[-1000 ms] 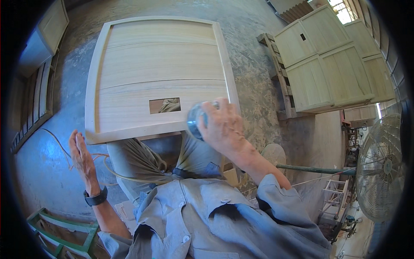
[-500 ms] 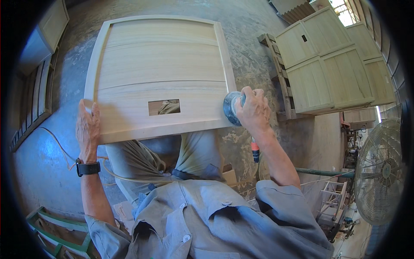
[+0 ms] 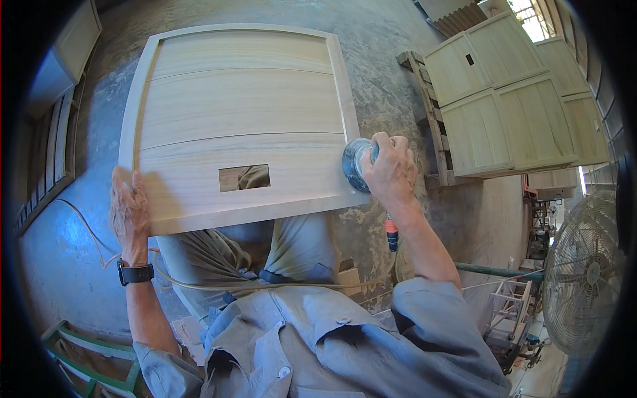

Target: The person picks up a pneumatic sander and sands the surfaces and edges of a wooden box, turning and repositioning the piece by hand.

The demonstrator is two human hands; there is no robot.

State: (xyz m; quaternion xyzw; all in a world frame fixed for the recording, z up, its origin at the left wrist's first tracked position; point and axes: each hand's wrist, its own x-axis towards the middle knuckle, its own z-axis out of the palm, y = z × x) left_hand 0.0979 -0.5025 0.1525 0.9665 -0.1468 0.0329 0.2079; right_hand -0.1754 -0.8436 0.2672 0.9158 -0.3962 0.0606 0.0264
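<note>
Right hand [image 3: 391, 174] fingers wrapped closed over a round sander [image 3: 353, 164], pad on the right rail of the pale wooden panel [image 3: 239, 126], near its lower right corner. Left hand [image 3: 130, 209] lies flat, fingers extended, gripping nothing, pressing the panel's lower left corner. Panel rests on the person's lap, long rails running away from the body; small rectangular cutout [image 3: 244, 178] sits between the hands. Hose [image 3: 393, 235] drops below the right wrist. Standing fan [image 3: 587, 272] far right.

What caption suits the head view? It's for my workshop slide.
Right hand presses a round sander on a wooden panel's corner; left hand steadies the opposite edge.
</note>
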